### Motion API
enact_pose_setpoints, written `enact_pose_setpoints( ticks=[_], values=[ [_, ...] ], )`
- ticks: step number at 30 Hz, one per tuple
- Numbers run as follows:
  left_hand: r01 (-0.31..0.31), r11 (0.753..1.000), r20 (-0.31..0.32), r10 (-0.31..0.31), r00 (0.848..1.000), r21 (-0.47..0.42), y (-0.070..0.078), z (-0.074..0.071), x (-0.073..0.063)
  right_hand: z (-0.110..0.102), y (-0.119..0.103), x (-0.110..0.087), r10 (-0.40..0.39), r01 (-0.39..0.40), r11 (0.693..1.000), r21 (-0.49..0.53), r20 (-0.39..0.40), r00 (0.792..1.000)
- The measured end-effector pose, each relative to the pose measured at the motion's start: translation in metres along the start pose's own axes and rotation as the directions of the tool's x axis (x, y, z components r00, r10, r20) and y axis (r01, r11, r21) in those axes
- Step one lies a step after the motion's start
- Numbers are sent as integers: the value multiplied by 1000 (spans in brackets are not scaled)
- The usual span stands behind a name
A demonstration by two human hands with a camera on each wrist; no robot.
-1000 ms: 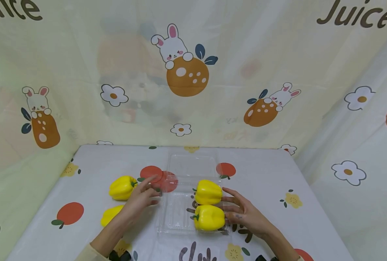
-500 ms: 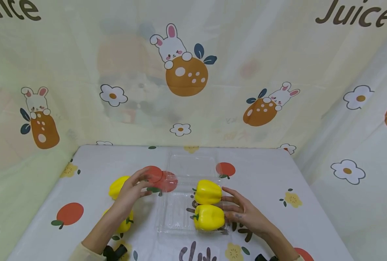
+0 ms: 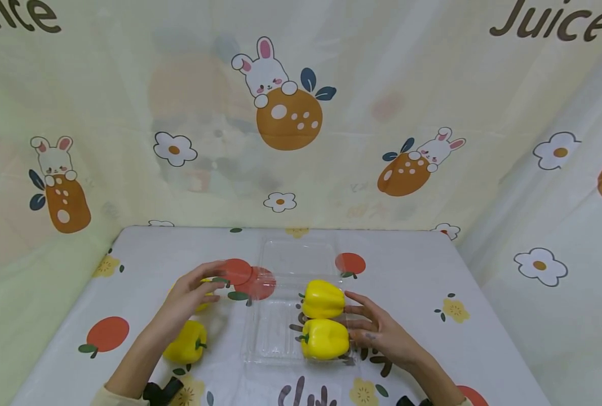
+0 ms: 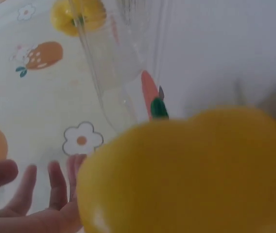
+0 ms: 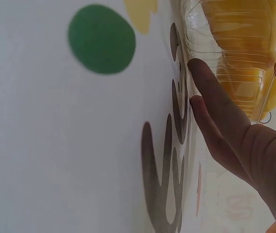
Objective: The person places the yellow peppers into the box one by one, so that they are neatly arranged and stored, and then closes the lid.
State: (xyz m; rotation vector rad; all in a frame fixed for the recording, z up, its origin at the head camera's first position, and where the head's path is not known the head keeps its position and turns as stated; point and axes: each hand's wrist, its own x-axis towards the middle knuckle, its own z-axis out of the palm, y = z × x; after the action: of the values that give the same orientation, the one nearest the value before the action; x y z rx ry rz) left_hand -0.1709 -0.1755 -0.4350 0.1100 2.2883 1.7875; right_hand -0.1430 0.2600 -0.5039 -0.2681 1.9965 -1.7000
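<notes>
My left hand (image 3: 181, 299) is over the farther of two yellow bell peppers on the left, and this pepper (image 3: 202, 307) shows partly between its spread fingers. The nearer pepper (image 3: 185, 343) lies beside my wrist. A yellow pepper (image 4: 186, 179) fills the lower left wrist view, next to my open fingers (image 4: 58, 187). In the middle lies a clear plastic clamshell box (image 3: 275, 338), lid folded back. Two yellow bell peppers, one far (image 3: 323, 299) and one near (image 3: 326, 339), fill its right half. My right hand (image 3: 384, 335) touches the box's right wall with extended fingers (image 5: 220, 99).
The box's clear lid (image 3: 301, 256) lies flat behind it. A white printed cloth (image 3: 407, 259) covers the table, and patterned curtains (image 3: 204, 101) enclose the back and sides. Black straps (image 3: 164, 390) sit at my wrists.
My left hand has moved left from near the box to over the far left pepper, uncovering the nearer one. The right hand and the two boxed peppers stay in place.
</notes>
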Motion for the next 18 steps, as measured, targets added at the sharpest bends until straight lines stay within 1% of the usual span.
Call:
enact_pose_setpoints(
  ticks=[3,5,8,12,14,15,18],
  values=[
    [4,997,39,-7,999,75,-1,-7,-2,0,1,0,-4,4,1000,4,-1,1000],
    [4,994,64,-11,998,109,-1,-12,-3,-1,1,0,-6,6,1000,6,-2,1000],
    [-24,988,92,9,996,155,-3,-18,-5,-1,2,0,-1,2,1000,4,-8,1000],
    [-63,967,98,39,994,248,-5,-22,-9,0,1,0,12,-12,1000,0,-20,1000],
    [-68,957,98,41,994,283,-7,-24,-10,0,1,0,16,-16,1000,1,-24,1000],
    [-71,953,99,43,994,295,-8,-26,-11,0,1,0,18,-17,1000,3,-25,1000],
    [-72,951,109,41,993,300,-12,-32,-12,0,1,0,14,-14,1000,3,-23,1000]
  ],
)
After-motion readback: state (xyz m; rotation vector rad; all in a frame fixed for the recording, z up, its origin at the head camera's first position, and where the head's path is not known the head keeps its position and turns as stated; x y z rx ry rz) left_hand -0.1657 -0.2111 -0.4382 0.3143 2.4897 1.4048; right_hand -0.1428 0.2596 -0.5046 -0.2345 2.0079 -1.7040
